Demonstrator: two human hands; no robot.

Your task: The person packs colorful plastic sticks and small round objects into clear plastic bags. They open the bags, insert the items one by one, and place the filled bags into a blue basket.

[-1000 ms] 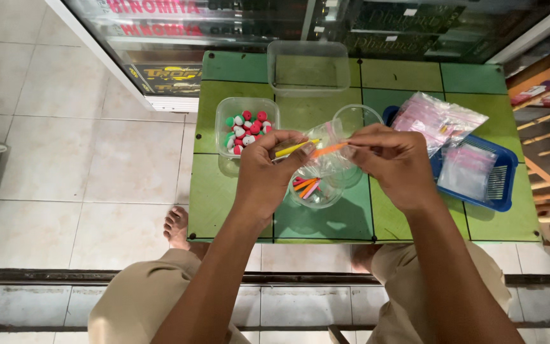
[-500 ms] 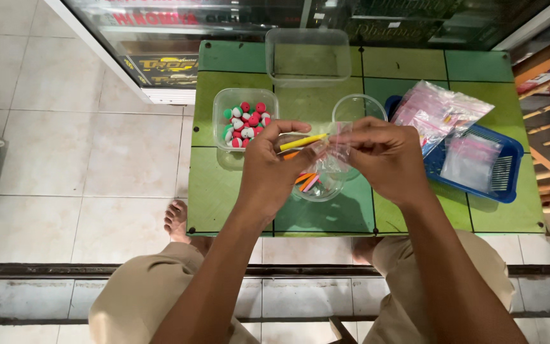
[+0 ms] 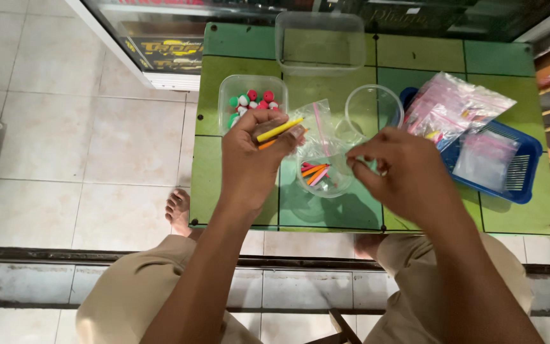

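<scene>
While pinched in the left hand [image 3: 249,156], yellow stick [image 3: 279,129] looks slim, bright

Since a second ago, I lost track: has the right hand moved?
Yes. The right hand has drawn rightward, away from the left hand, toward the blue basket.

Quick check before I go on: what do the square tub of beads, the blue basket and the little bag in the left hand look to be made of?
Square tub: clear, glossy, probably rigid plastic; the beads show through. Blue basket: opaque moulded plastic, slotted floor. Small bag in the left hand: thin transparent film, crinkled, likely polythene.
</scene>
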